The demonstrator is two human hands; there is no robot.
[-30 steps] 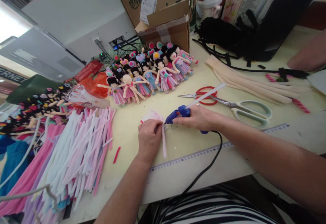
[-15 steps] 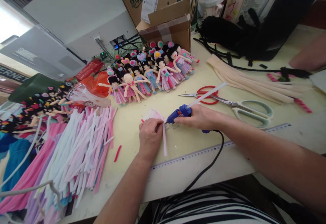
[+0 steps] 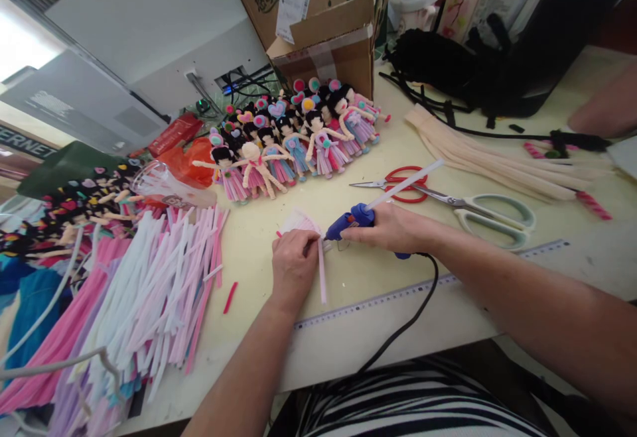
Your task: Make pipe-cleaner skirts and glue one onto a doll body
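My right hand (image 3: 393, 228) is wrapped round a blue hot glue gun (image 3: 350, 223), and a long white glue stick (image 3: 405, 185) juts from its back. The gun's nozzle points left and meets pale pink pipe cleaners (image 3: 322, 274) beside my left fingertips. My left hand (image 3: 294, 261) is closed, pinching these pipe cleaners against the table; one strip hangs down toward me. Behind my left knuckles shows a pale pink fan-like piece (image 3: 300, 221), partly hidden by the hand. A small red pipe cleaner piece (image 3: 229, 298) lies to the left.
Finished pipe cleaner dolls (image 3: 283, 138) stand crowded before a cardboard box (image 3: 323, 59). Pastel pipe cleaners (image 3: 149, 284) are heaped at left. Red-handled scissors (image 3: 405, 185) and green-handled scissors (image 3: 497, 218) lie right, near cream pipe cleaners (image 3: 478, 152). A ruler (image 3: 378, 300) runs along the front.
Both hands, the glue gun and the pipe cleaners hold nearly the same places. Only a slight shift of the whole view shows.
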